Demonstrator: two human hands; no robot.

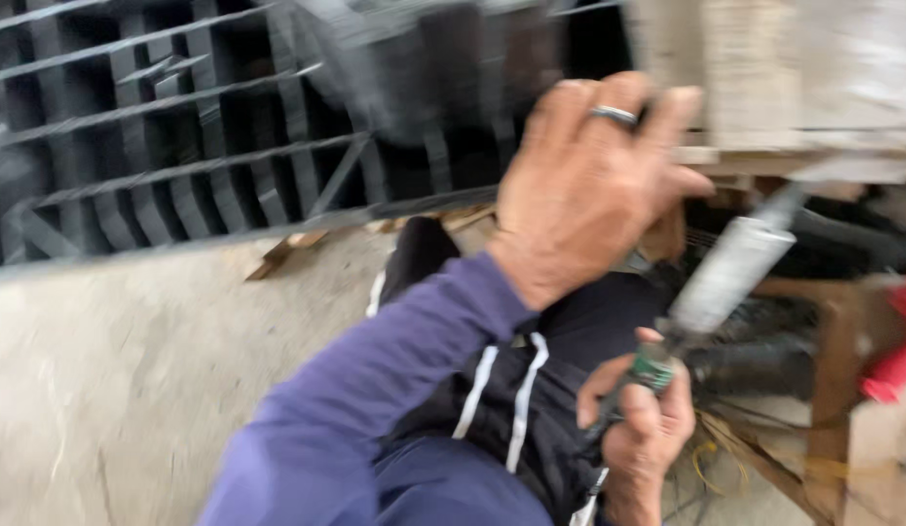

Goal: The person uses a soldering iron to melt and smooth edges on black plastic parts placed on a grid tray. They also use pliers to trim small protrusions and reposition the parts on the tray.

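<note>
The view is motion-blurred. My left hand, with a ring on one finger and a purple sleeve behind it, is raised in the middle of the view. Its fingers are stretched toward a wooden ledge, and nothing shows in its grasp. Lower right, my right hand grips the dark handle of a hand tool. The tool has a green collar and a long pale grey cylindrical body that points up and to the right, toward the ledge. My dark trousers with white stripes lie below both hands.
A black metal grate leans across the back left above a bare concrete floor. Wooden frame pieces, dark cables, thin yellow wire and a red object crowd the right side.
</note>
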